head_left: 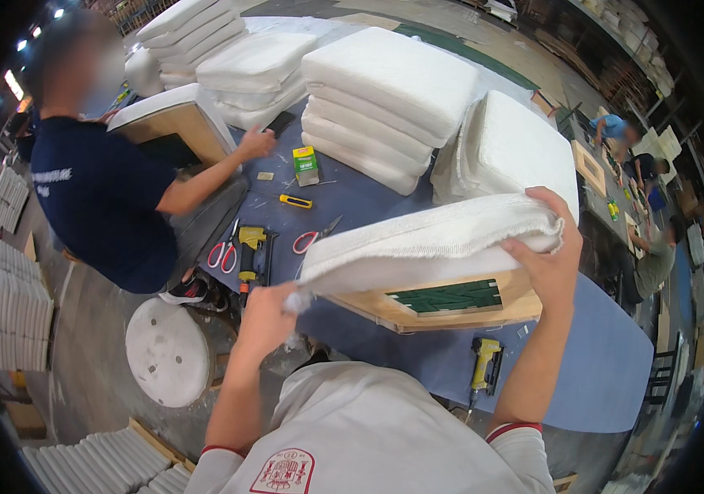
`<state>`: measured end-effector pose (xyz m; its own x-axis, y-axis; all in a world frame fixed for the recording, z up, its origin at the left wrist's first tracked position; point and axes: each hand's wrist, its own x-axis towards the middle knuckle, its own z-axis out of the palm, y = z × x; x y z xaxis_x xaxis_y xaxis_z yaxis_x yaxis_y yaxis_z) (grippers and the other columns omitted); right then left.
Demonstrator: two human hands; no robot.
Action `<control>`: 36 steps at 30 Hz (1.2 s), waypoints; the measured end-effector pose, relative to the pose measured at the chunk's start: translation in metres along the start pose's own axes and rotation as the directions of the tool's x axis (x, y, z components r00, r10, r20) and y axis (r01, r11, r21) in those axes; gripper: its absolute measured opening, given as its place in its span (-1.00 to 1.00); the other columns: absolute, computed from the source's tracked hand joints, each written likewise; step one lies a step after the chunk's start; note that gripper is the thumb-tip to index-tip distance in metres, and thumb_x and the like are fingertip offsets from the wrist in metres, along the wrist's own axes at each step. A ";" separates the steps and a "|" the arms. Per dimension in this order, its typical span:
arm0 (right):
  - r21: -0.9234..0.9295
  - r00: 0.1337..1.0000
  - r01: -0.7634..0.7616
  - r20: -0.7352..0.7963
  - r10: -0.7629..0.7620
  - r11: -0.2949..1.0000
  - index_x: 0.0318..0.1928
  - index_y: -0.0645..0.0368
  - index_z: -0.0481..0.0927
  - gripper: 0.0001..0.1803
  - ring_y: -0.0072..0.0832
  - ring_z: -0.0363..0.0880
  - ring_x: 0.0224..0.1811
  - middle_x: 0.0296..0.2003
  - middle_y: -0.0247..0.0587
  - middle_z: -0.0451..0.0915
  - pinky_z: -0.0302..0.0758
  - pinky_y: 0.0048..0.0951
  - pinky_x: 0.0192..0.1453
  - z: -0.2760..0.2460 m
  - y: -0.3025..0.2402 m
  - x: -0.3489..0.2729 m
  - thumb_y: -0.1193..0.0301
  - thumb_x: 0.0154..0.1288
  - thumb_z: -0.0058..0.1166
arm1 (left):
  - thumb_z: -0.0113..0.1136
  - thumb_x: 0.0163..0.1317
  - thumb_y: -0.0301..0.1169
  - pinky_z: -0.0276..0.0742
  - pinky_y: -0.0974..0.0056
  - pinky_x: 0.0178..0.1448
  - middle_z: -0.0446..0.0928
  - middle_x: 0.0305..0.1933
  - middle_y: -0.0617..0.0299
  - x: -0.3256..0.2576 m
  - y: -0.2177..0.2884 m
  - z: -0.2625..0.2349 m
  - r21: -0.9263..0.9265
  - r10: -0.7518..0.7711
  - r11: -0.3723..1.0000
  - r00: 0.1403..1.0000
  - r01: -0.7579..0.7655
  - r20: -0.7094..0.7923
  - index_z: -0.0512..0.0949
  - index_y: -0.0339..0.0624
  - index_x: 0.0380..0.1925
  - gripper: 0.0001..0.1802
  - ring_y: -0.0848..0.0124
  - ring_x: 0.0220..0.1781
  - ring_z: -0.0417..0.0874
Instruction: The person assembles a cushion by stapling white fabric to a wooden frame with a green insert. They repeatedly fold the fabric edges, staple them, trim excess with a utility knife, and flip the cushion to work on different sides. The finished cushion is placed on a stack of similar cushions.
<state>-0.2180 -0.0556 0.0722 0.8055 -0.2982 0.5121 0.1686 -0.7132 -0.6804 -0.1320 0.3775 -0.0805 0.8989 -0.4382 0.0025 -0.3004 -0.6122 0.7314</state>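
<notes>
I hold a seat cushion (430,243) tilted on edge over the blue table (599,370); white fabric covers its foam, and its wooden frame with green webbing (449,298) faces me. My left hand (265,317) grips the fabric at the cushion's near left corner. My right hand (545,251) clutches the fabric folded over the right end.
Stacks of white cushions (385,99) fill the far side of the table. Scissors (222,251), a yellow staple gun (251,247), a utility knife (295,201) and a small box (306,165) lie mid-table. Another staple gun (484,366) lies near me. A person in dark blue (101,193) works at left.
</notes>
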 end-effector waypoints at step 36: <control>-0.093 0.953 0.299 -0.016 -0.301 0.950 0.22 0.09 0.79 -0.22 -0.08 0.74 0.31 0.21 -0.15 0.83 0.64 -0.12 0.44 0.026 0.006 0.023 0.32 -0.07 0.87 | 0.58 0.01 -0.61 0.79 -0.05 0.33 0.81 0.14 -0.02 0.045 0.133 0.071 -0.102 0.501 0.838 0.830 -0.536 -0.245 0.77 -0.18 0.12 -0.43 -0.16 0.22 0.83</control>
<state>-0.1838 -0.0503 0.0656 0.7083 -0.0792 0.7015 0.3477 -0.8256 -0.4444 -0.1540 0.2290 -0.0313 0.6739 -0.5088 0.5357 -0.7009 -0.2110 0.6813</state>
